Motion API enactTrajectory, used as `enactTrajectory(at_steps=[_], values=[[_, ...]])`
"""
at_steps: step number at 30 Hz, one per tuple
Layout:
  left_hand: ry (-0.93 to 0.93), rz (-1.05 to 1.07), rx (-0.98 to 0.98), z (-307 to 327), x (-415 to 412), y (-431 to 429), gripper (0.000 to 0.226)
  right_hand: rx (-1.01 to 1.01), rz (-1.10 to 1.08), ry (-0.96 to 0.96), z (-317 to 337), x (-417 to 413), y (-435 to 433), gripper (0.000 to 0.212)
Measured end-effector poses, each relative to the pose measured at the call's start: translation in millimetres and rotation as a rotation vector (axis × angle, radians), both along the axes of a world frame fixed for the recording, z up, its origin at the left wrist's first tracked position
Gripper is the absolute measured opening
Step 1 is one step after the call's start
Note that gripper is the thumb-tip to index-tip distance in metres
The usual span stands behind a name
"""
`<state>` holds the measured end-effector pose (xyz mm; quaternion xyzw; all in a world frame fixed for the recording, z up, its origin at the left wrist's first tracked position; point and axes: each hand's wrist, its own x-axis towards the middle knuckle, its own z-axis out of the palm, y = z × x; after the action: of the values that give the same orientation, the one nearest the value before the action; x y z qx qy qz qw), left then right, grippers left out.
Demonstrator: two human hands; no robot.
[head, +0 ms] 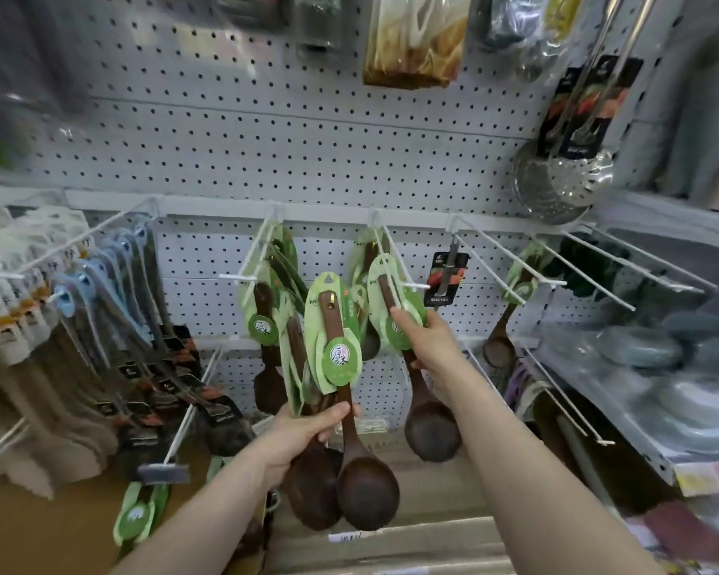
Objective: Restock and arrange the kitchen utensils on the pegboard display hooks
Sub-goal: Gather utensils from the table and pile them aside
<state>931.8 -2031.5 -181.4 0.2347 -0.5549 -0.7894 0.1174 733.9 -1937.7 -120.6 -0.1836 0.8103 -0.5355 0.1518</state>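
Left hand (304,433), 6 o'clock: fingers wrapped around a bundle of wooden spoons (366,495). Right hand (428,340), at its 2 o'clock: fingers grip another carded spoon (432,429) at a pegboard (308,139) hook (396,259).

Dark wooden spoons (366,487) with green cards stand upright, bowls down, gripped in the left hand (304,433). Another spoon (431,427) hangs at a white hook (416,285) on the pegboard (308,139), held by the right hand (427,341).
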Motion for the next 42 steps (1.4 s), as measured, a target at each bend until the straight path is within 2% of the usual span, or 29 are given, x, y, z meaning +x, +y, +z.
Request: enactTrajectory(at_steps=[2,4,8,11,15,18,19,22,23,25,28,30,34,37,39,42], values=[[-0.009,0.022,0.015,0.6,-14.1,-0.3,0.055,0.060,-0.007,0.110,6.3,-25.8,-12.8,0.054],[-0.016,0.055,0.047,1.8,-24.2,-2.0,0.056,0.132,0.013,0.201,8.0,-46.4,-22.8,0.046],[0.008,0.139,0.071,1.0,-39.0,-7.0,0.062,0.131,0.057,0.230,-5.0,-75.8,-44.3,0.054],[0.022,0.155,0.077,-4.3,-43.5,-8.7,0.052,0.135,0.090,0.223,-14.7,-80.5,-57.6,0.053],[0.055,0.185,0.084,-8.0,-44.2,-6.1,0.035,-0.017,0.059,0.219,-17.0,-69.6,-55.3,0.049],[0.066,0.195,0.068,-8.9,-41.2,-0.3,0.049,-0.006,-0.063,0.283,-27.2,-48.7,-40.5,0.053],[0.071,0.195,0.066,-9.2,-39.0,2.3,0.053,0.006,-0.092,0.304,-29.9,-37.5,-34.1,0.049],[0.054,0.194,0.056,-10.3,-30.2,12.0,0.060,0.010,-0.013,0.330,-36.7,3.0,-16.9,0.015],[0.043,0.198,0.052,-10.3,-26.6,14.5,0.064,-0.001,0.055,0.307,-35.8,18.9,-13.3,0.010],[0.015,0.209,0.048,-14.6,-20.6,17.7,0.084,-0.066,0.175,0.200,-31.4,47.5,-6.5,0.022],[0.002,0.235,0.051,-19.4,-10.0,22.0,0.105,-0.151,0.209,0.054,-24.6,75.4,3.3,0.030],[0.017,0.241,0.040,-18.3,-3.0,24.8,0.102,-0.173,0.207,0.061,-26.1,84.4,8.7,0.032],[0.020,0.202,0.068,-13.7,9.9,35.6,0.076,-0.227,0.246,-0.031,-29.6,98.3,20.1,0.032],[0.011,0.180,0.072,-15.7,17.1,43.7,0.074,-0.234,0.278,-0.062,-28.4,106.8,27.6,0.042],[-0.019,0.163,0.090,-18.8,20.4,46.9,0.073,-0.248,0.258,-0.045,-28.5,111.5,32.5,0.042],[0.036,0.141,0.092,-22.1,26.4,48.3,0.070,-0.314,0.205,-0.021,-29.3,114.1,40.3,0.036]])
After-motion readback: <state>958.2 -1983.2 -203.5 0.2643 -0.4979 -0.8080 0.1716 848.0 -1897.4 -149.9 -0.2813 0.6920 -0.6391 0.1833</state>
